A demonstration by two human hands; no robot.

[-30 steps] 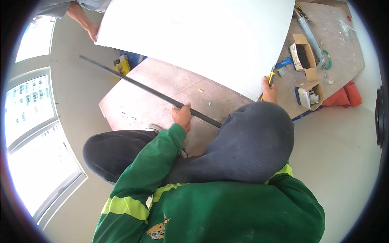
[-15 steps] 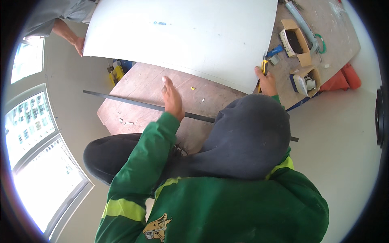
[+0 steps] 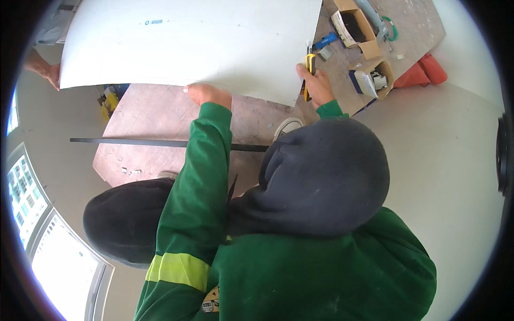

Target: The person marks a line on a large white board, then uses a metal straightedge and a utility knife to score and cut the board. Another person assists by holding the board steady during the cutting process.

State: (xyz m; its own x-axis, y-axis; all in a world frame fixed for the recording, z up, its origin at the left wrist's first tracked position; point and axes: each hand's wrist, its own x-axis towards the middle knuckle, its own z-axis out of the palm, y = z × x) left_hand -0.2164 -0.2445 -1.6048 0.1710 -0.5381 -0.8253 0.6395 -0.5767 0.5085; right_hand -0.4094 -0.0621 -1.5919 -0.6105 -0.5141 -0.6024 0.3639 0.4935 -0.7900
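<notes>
A large white board (image 3: 203,48) stretches across the far part of the view, bowing slightly. My left hand (image 3: 210,96) grips its near edge, with the fingers tucked underneath and hidden. At the board's near right corner, my right hand (image 3: 320,88) is closed round a yellow-and-black utility knife (image 3: 310,64), whose tip points away from me beside the board's right edge. Another person's hand (image 3: 48,74) holds the board's near left corner.
A long dark metal strip (image 3: 128,141) lies across the floor (image 3: 150,115) in front of me, passing under my left arm. On the right are an open carton of dark screws (image 3: 352,28), a smaller carton (image 3: 381,80), a blue tool (image 3: 324,40) and a red bag (image 3: 428,69).
My left hand, lifted and apart from the board before, has moved forward onto its near edge. The whole view has shifted, so the board sits further left. The right hand still holds the knife.
</notes>
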